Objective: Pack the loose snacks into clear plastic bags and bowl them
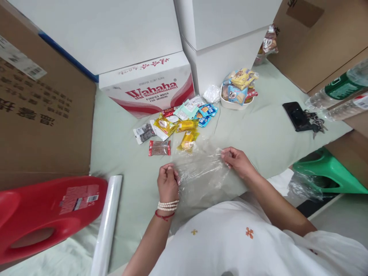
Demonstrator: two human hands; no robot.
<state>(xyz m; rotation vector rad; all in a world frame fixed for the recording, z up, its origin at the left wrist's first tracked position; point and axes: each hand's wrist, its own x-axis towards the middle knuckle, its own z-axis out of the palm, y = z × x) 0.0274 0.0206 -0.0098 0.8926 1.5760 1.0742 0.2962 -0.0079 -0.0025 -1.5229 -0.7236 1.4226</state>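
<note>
A clear plastic bag (201,168) is stretched between my two hands, low over the pale green cloth. My left hand (167,182) pinches its left edge, fingers closed. At the opposite edge my right hand (237,161) grips the plastic between thumb and fingers. Just beyond the bag lies a loose heap of wrapped snacks: yellow packets (188,140), a brown packet with red ends (159,148), a grey packet (144,132) and blue packets (208,110). The near yellow packet touches or lies under the bag's far edge; I cannot tell which.
Behind the snacks stand a Wahaha water carton (152,92) and a white bowl of snacks (237,104). To the right lie a phone (293,115), keys (317,124) and plastic bottles (339,90). At left are a red jug (54,207) and a plastic-film roll (107,226).
</note>
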